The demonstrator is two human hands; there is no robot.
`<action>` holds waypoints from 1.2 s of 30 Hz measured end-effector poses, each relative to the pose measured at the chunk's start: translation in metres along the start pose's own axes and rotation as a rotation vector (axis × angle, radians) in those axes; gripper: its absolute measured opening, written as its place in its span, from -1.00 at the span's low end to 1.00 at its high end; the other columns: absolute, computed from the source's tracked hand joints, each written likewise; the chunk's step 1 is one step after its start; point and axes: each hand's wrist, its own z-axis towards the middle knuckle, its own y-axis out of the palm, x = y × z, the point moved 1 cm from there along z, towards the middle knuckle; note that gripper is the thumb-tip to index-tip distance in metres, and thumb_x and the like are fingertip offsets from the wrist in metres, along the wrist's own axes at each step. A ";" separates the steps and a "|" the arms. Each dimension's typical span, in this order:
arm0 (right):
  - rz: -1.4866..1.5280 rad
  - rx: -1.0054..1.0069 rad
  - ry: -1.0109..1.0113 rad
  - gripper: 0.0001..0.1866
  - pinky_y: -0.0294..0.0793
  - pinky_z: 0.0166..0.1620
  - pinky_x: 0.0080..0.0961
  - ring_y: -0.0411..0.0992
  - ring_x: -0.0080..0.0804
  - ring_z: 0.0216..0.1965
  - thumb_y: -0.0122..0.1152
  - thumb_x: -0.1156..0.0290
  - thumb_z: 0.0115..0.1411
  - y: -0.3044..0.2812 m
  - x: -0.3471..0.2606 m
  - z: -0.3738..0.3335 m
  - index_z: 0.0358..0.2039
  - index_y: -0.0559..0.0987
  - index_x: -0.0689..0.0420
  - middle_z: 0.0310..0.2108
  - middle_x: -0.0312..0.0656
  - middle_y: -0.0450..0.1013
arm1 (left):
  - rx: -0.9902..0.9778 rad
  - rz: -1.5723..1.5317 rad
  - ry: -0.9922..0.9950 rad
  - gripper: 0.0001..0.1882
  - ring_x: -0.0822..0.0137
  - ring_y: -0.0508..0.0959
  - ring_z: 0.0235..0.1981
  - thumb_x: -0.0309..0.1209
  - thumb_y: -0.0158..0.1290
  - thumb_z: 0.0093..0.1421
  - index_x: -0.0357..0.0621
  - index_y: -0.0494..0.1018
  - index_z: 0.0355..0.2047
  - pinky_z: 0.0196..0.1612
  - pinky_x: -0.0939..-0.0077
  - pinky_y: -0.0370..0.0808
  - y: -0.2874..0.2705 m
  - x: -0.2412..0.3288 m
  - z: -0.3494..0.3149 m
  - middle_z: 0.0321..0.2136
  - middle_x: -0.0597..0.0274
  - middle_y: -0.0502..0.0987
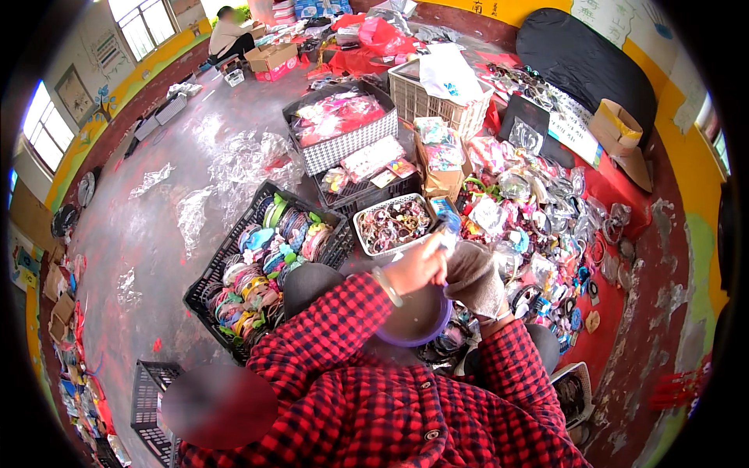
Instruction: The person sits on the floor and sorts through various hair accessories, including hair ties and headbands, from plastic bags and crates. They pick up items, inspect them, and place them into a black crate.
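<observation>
My left hand [417, 271], with a pale bangle at its wrist, is closed on a small blue and clear thing [449, 225]. That thing is blurred, and its kind does not show. A grey-brown cloth [474, 281] is bunched at my right hand [493, 316], hiding its fingers. The two hands meet over a purple-rimmed basin [437, 331] with murky, brownish contents. Just beyond them, a white basket [360, 231] is filled with hair bands and other small accessories. Loose accessories and clear plastic bags [534, 214] form a large pile to the right.
To my left is a black crate [204, 274] of colourful headbands. Ahead stand a patterned bin [355, 144] of red packets, a cardboard carton [446, 186] and a beige crate [460, 117]. Crumpled plastic film [250, 160] covers part of the floor. Another person [230, 35] sits far left.
</observation>
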 end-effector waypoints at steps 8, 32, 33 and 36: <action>0.758 0.595 0.523 -0.59 0.32 -0.77 -0.53 0.41 -0.31 -0.63 -0.27 0.10 0.23 0.003 -0.002 0.014 -0.32 0.40 0.20 -0.48 -0.10 0.43 | -0.217 0.321 -0.046 -0.82 0.27 0.50 -0.48 -0.33 -0.17 0.23 -0.17 0.31 -0.42 -0.36 0.44 0.37 0.005 -0.008 0.011 -0.57 0.23 0.48; 1.139 0.348 0.354 -0.69 0.43 -0.12 -0.43 0.41 -0.32 -0.19 -0.04 0.28 0.19 -0.031 0.061 0.007 -0.12 0.40 0.20 -0.21 -0.17 0.40 | -0.288 0.590 0.037 -0.75 0.02 0.43 -0.56 -0.26 -0.05 0.15 -0.20 0.31 -0.49 -0.47 0.26 0.32 0.013 -0.055 0.017 -0.63 0.03 0.41; 0.945 0.374 0.332 -0.69 0.43 -0.13 -0.42 0.41 -0.32 -0.19 -0.04 0.28 0.19 -0.036 0.076 0.002 -0.13 0.40 0.20 -0.22 -0.18 0.41 | -0.301 0.608 0.086 -0.75 -0.03 0.41 -0.54 -0.26 -0.05 0.15 -0.21 0.31 -0.49 -0.47 0.23 0.31 0.014 -0.059 0.016 -0.63 0.00 0.40; 0.772 0.435 0.343 -0.70 0.45 -0.19 -0.47 0.41 -0.36 -0.25 -0.04 0.26 0.20 -0.043 0.097 -0.009 -0.16 0.42 0.19 -0.26 -0.20 0.41 | -0.356 0.673 0.150 -0.77 -0.10 0.39 -0.51 -0.28 -0.03 0.11 -0.21 0.32 -0.50 -0.44 0.15 0.30 0.013 -0.061 0.018 -0.62 -0.04 0.38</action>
